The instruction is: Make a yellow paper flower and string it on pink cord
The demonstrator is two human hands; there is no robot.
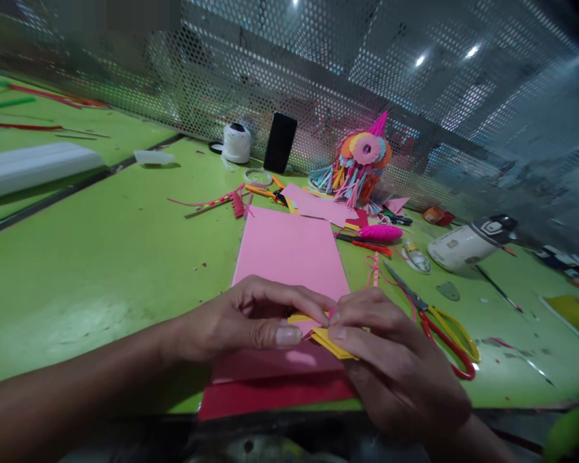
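Both my hands meet over a stack of pink sheets (289,247) at the table's front. My left hand (251,318) pinches the left side of a small folded piece of yellow and pink paper (335,344). On its right side my right hand (395,347) closes over the same folded paper, fingertips almost touching those of the left. A bit of bright pink shows between the fingertips; what it is I cannot tell. Beneath the pink stack a red sheet (280,395) sticks out toward me. Scissors (434,321) with red and yellow handles lie right of my right hand.
Behind the sheets are a colourful paper craft with tassels (361,157), a dark phone (280,142) propped upright and a white thread spool (236,143). A pink thread bundle (379,233) lies near a second, red-handled cutter (367,244). A white bottle (468,243) lies right.
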